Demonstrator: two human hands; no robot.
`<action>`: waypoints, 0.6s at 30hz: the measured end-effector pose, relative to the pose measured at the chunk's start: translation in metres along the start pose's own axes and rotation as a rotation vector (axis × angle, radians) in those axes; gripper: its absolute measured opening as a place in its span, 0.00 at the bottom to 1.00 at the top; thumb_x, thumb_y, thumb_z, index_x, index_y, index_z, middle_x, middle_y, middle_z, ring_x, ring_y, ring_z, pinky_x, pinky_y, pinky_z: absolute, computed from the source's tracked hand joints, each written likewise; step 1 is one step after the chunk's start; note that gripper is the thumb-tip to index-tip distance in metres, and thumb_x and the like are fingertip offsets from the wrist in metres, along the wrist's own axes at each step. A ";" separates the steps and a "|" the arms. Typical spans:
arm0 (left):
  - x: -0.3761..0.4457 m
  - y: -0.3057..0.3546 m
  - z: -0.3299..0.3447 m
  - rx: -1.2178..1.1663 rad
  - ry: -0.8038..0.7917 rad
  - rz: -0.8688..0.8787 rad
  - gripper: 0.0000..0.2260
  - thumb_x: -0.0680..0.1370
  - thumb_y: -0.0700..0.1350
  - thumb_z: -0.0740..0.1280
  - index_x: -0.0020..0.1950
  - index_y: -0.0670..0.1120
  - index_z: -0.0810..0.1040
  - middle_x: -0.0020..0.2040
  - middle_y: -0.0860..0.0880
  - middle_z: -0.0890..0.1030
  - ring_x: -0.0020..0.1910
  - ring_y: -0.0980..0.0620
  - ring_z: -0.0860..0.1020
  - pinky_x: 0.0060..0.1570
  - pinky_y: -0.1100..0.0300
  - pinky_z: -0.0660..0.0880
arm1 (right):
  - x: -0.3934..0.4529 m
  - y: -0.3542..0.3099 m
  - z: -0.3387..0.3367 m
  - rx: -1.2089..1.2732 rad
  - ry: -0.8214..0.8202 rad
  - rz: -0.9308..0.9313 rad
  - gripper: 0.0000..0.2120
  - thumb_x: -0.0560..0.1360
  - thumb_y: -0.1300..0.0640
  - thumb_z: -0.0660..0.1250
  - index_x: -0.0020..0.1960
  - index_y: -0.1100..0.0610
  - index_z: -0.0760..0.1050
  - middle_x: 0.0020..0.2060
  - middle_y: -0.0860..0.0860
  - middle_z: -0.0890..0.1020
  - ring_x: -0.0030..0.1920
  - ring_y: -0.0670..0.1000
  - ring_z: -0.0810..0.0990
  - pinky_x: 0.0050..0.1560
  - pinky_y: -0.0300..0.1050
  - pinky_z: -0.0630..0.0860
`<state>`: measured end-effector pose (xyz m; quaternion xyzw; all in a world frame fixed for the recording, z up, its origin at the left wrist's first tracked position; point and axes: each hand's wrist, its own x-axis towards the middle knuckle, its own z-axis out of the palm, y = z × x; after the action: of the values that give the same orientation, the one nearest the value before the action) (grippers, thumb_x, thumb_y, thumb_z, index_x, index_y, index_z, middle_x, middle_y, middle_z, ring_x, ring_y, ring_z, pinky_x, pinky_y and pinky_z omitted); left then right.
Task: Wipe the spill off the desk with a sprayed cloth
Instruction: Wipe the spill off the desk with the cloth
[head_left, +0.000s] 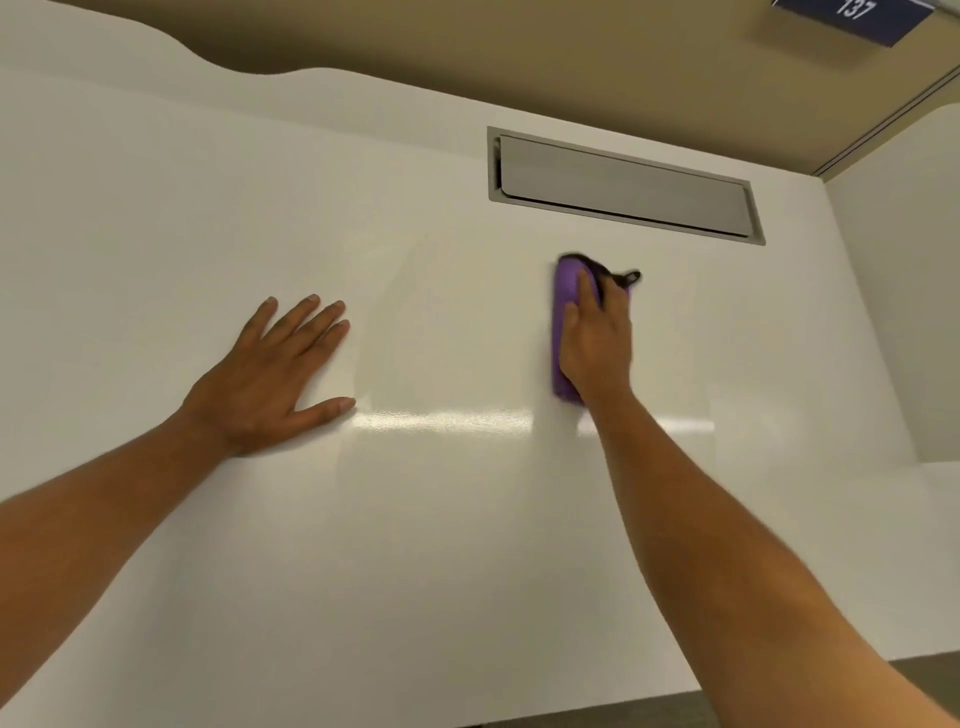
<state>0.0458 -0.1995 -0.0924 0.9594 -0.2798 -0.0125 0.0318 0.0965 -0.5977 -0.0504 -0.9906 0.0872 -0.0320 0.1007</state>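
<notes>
My right hand (597, 340) presses a folded purple cloth (563, 306) flat on the white desk (467, 519), right of centre and just in front of the cable flap. A dark edge of the cloth sticks out past my fingertips. My left hand (275, 374) lies palm down on the desk to the left, fingers spread, holding nothing. A faint wet sheen covers the desk between the two hands. No distinct spill shows.
A grey rectangular cable flap (623, 184) is set into the desk behind the cloth. A tan partition (519, 57) rises behind the desk, with a blue sign (857, 15) at the top right. A white side panel (904, 291) stands at the right.
</notes>
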 end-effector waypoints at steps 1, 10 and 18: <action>0.000 0.000 0.000 0.001 0.001 0.001 0.41 0.82 0.72 0.50 0.87 0.45 0.57 0.89 0.48 0.54 0.88 0.45 0.52 0.85 0.37 0.52 | 0.011 -0.022 0.004 -0.016 0.020 -0.053 0.21 0.83 0.61 0.60 0.75 0.67 0.72 0.74 0.67 0.72 0.72 0.71 0.71 0.74 0.63 0.71; 0.001 0.000 0.001 -0.002 0.003 0.013 0.45 0.80 0.75 0.51 0.87 0.45 0.56 0.89 0.48 0.54 0.88 0.44 0.52 0.86 0.37 0.49 | -0.100 -0.126 0.028 0.059 -0.085 -0.309 0.24 0.87 0.50 0.56 0.81 0.55 0.66 0.79 0.58 0.68 0.80 0.64 0.63 0.75 0.58 0.65; 0.002 -0.002 0.006 0.009 -0.006 0.002 0.46 0.80 0.76 0.50 0.87 0.44 0.55 0.89 0.47 0.54 0.89 0.45 0.51 0.85 0.36 0.49 | -0.053 0.043 -0.020 -0.019 0.006 0.135 0.24 0.87 0.55 0.56 0.82 0.61 0.64 0.80 0.63 0.64 0.78 0.64 0.65 0.78 0.54 0.64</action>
<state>0.0479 -0.1993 -0.0983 0.9593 -0.2807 -0.0142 0.0268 0.0360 -0.6341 -0.0418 -0.9833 0.1544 -0.0275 0.0928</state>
